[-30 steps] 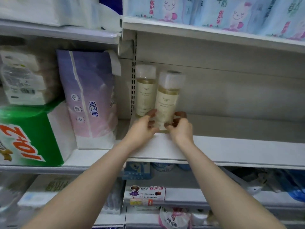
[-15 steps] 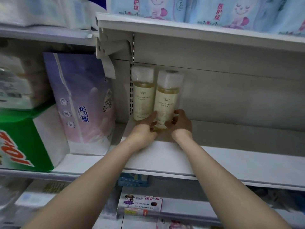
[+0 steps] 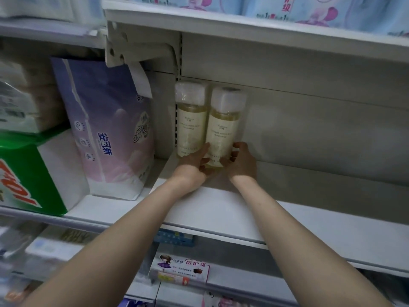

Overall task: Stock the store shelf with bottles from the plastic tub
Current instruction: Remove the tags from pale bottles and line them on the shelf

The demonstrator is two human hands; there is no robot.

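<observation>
Bottle [image 3: 223, 129] between left hand [image 3: 192, 166], right hand [image 3: 243, 166]

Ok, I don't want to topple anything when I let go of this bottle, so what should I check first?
1. Right bottle upright: ok.
2. Its base flat on the shelf: cannot tell, the hands hide it.
3. Left hand and right hand both gripping its lower part: ok.
4. Label facing forward: ok.
5. Clear of the left bottle: cannot tell, they stand close side by side.
6. Shelf bare to its right for more bottles: ok.
</observation>
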